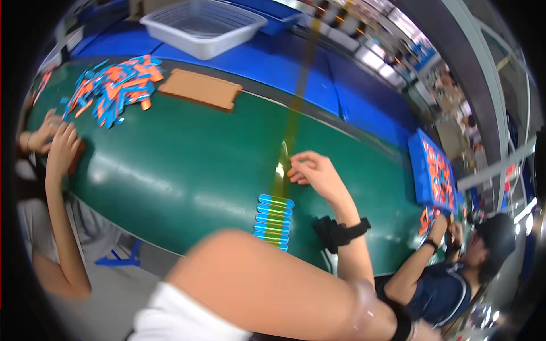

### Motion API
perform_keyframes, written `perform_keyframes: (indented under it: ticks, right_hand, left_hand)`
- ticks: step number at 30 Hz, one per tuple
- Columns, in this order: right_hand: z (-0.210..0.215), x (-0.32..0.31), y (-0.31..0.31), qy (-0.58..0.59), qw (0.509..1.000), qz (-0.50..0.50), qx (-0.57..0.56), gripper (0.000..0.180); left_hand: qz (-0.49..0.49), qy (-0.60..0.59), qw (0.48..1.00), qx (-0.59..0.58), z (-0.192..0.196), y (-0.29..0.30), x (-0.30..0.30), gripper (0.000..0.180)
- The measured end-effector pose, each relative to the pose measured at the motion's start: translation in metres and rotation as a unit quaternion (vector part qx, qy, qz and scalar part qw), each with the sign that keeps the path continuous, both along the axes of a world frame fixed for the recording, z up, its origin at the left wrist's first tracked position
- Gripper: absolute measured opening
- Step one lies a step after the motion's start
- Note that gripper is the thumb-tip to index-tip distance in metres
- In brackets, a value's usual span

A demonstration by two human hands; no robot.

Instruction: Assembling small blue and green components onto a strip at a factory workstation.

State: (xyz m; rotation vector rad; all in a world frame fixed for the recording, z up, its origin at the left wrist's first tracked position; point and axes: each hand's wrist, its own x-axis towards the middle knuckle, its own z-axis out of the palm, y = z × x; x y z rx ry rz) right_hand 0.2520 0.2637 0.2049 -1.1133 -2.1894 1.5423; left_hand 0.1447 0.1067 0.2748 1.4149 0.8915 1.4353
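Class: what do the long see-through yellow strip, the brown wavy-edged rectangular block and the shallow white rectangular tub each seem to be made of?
Yellow strip: probably glossy plastic film; the flat green tabletop shows through, with bright glints. Brown block: matt, perhaps wood or cardboard; evenly tan, no shine. White tub: likely moulded plastic; smooth, rounded corners.

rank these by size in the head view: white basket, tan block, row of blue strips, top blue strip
1. White basket
2. Tan block and row of blue strips: too alike to rank
3. Top blue strip
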Motion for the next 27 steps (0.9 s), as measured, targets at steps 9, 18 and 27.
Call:
perform_keyframes:
  ticks: [9,18,27]
  right_hand:
    - [-0.007,-0.007,-0.006,-0.066,0.997,-0.015,0.036,0.022]
    - [-0.018,-0.012,-0.003,-0.093,0.99,-0.022,0.106,0.028]
    - [-0.016,-0.022,-0.012,-0.149,0.971,-0.035,0.186,0.023]
  left_hand:
    - [0.045,-0.012,0.997,0.062,0.007,-0.028,0.07,0.025]
    - [0.013,-0.02,0.991,0.133,0.019,-0.035,0.14,0.026]
    - [-0.013,-0.019,0.979,0.202,0.028,-0.04,0.189,0.028]
